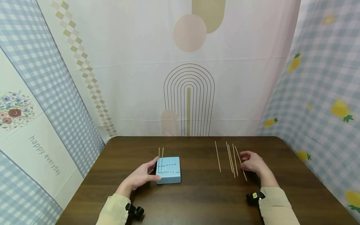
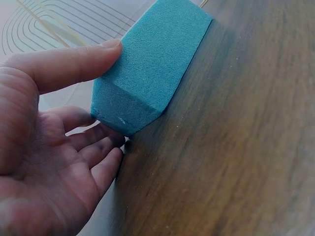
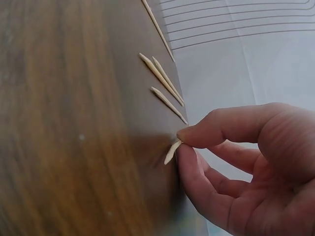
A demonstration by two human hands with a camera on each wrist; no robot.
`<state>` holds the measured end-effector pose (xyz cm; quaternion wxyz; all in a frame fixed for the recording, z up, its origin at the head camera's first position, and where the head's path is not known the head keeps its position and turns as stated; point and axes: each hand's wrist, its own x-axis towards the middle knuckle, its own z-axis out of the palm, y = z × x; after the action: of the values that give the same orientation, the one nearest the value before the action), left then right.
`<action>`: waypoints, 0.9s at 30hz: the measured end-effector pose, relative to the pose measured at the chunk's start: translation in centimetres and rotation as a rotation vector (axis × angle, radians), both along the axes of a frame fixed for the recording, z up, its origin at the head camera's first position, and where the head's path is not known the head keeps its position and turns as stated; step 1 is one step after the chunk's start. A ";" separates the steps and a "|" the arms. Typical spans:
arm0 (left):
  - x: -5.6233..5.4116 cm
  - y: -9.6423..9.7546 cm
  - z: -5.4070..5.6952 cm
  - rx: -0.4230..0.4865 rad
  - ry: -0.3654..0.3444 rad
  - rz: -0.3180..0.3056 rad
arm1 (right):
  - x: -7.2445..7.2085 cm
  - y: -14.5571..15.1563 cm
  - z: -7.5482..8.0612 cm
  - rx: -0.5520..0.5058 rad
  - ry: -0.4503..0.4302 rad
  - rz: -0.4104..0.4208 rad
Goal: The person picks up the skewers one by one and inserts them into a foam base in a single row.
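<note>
A light blue foam block (image 1: pixel 168 170) with two rows of dark marks on its top lies on the table. Two thin wooden skewers (image 1: pixel 159 159) stand upright in its left side. My left hand (image 1: pixel 143 173) holds the block by its left edge, thumb at the front corner; in the left wrist view the thumb (image 2: pixel 106 54) lies on the blue face and the fingers curl at its end. My right hand (image 1: pixel 252 162) pinches a wooden skewer (image 1: pixel 244 170) between thumb and fingers. Its pointed end (image 3: pixel 171 153) pokes out below the fingertips in the right wrist view.
Several loose skewers (image 1: pixel 230 159) lie on the dark wooden table (image 1: pixel 202 200) left of my right hand, with one skewer (image 1: pixel 217 157) set apart further left. A patterned white cloth (image 1: pixel 135 78) hangs behind the table, and checked cloths (image 1: pixel 323 93) hang at both sides.
</note>
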<state>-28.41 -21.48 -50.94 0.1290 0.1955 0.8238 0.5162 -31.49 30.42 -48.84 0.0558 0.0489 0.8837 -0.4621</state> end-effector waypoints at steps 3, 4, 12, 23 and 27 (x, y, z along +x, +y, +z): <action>0.0 0.0 -0.1 0.002 -0.002 -0.003 | 0.0 0.2 0.1 -0.033 -0.023 0.015; 0.0 0.0 -0.1 0.004 -0.004 -0.003 | -0.1 0.2 0.2 -0.041 -0.028 0.018; 0.0 0.1 0.1 0.002 0.001 -0.011 | -0.4 0.5 0.1 -0.089 -0.041 0.020; 0.1 0.1 0.3 0.002 -0.007 -0.015 | -0.5 0.8 -0.2 -0.117 -0.037 0.017; 0.1 0.1 0.5 0.008 -0.005 -0.018 | -0.3 0.8 -0.1 -0.119 -0.035 0.019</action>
<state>-28.28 -21.41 -50.46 0.1350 0.2020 0.8196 0.5188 -31.83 31.19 -48.96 0.0787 0.0451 0.8539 -0.5125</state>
